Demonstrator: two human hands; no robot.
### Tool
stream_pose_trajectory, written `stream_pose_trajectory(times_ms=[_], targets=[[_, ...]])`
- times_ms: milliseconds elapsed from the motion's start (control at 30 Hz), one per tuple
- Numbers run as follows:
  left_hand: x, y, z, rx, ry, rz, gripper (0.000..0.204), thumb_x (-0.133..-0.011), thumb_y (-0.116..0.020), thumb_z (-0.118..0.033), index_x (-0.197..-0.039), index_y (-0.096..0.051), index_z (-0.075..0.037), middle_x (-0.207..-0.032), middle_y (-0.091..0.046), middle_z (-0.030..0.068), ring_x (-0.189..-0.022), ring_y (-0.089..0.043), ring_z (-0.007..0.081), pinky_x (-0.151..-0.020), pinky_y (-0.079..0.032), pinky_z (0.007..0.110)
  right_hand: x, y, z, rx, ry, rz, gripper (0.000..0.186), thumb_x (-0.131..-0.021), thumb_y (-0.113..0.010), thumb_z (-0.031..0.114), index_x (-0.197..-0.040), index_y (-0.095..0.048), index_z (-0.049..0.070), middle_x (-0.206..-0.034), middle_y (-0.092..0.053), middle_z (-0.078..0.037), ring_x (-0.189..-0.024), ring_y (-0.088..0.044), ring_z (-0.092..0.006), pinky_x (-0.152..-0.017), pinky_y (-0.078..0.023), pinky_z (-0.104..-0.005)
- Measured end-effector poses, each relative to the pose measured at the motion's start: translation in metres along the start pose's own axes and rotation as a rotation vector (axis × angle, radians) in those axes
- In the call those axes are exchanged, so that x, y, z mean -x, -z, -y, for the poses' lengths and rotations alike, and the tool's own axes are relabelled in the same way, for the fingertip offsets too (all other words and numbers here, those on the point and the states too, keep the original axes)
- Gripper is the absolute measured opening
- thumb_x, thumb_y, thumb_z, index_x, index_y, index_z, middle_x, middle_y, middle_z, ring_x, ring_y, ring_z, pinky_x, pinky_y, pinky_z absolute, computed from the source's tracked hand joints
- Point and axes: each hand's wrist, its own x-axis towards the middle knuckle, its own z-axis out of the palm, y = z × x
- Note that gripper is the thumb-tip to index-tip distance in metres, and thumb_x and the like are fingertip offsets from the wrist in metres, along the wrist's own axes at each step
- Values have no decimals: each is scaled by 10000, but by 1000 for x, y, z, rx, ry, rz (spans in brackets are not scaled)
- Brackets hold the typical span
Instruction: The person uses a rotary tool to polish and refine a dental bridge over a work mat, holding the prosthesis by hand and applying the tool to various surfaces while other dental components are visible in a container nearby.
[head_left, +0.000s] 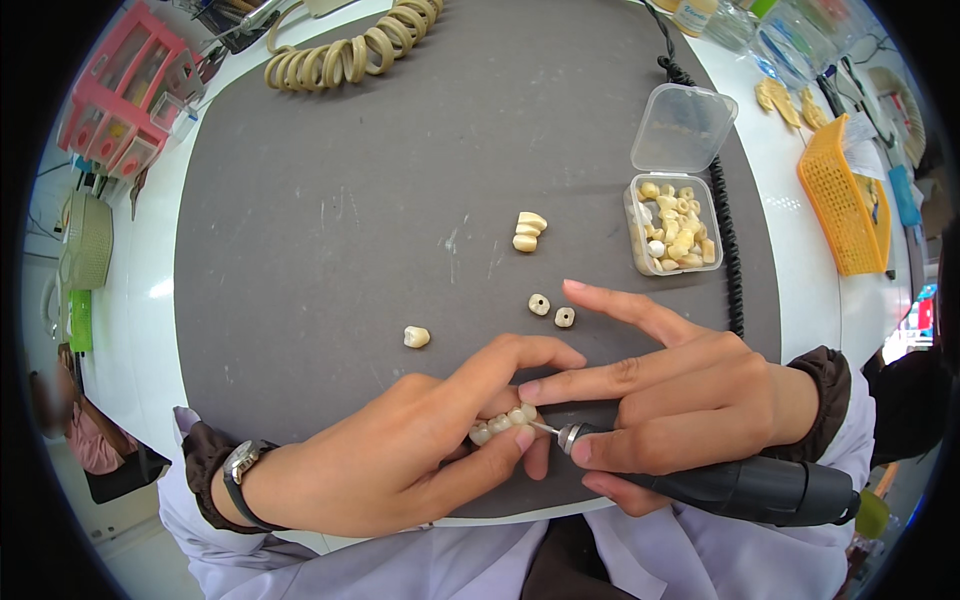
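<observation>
A: Why is the left hand (415, 450) curled so tightly round that row of teeth (497, 427)?

B: Likely to stop something so small from twisting. The thumb and fingers are closed on it, with its right end showing toward the drill (740, 487).

A: And the right hand (690, 400)?

B: Wrapped round that drill, gripping near the metal nose much like a pen, probably for fine control. The thick black body slants off to the lower right.

A: Yet one right finger reaches across.

B: Its tip rests by the upper edge of the row, I'd guess as a brace. (The index finger simply points out over the mat (300, 220).)

A: So where does the row sit in the grip?

B: At the left fingertips, between the two hands. The drill's thin bit (545, 428) points at its right end; whether they touch, I can't tell.

A: And the loose pieces?

B: A single tooth (416, 337), two holed caps (539, 304) and a joined block (527, 232) lie beyond the fingers, presumably within reach but out of the way. The box (634, 238) stands open at the right, perhaps for easy picking.
</observation>
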Motion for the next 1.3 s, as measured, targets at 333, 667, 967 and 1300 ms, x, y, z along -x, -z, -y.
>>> stream_pose_trajectory(times_ms=[333, 667, 967, 1300], targets=[[0, 0, 1, 13, -1, 2, 456, -983, -495, -62, -1397, -317, 11, -907, -712, 105, -838, -664, 109, -648, -470, 216, 0, -1, 2, -8, -27, -16, 34, -818, -722, 46, -799, -695, 55, -615, -634, -13, -1068, -672, -294, -1059, -302, -698], [0, -1, 2, 26, -9, -4, 450, -988, -489, -70, -1395, -317, 14, -900, -712, 101, -823, -666, 107, -634, -470, 217, -1, -1, 1, -6, -10, -12, 34, -814, -725, 42, -815, -693, 53, -608, -626, -15, -1066, -673, -301, -1056, -311, -693], [0, -2, 2, 5, 0, -14, 450, -991, -499, -88, -1394, -322, 3, -901, -714, 87, -793, -651, 89, -626, -461, 212, 0, -1, -3, -8, 40, -14, 29, -820, -722, 39, -818, -694, 46, -609, -617, -15, -1065, -673, -306, -1053, -316, -691], [0, 0, 0, 13, -3, 2, 444, -989, -486, -69, -1394, -322, 9, -901, -713, 91, -803, -654, 90, -625, -464, 216, 0, -2, -2, 14, 22, -14, 31, -823, -711, 27, -806, -689, 41, -613, -620, -15, -1058, -676, -303, -1048, -329, -688]])
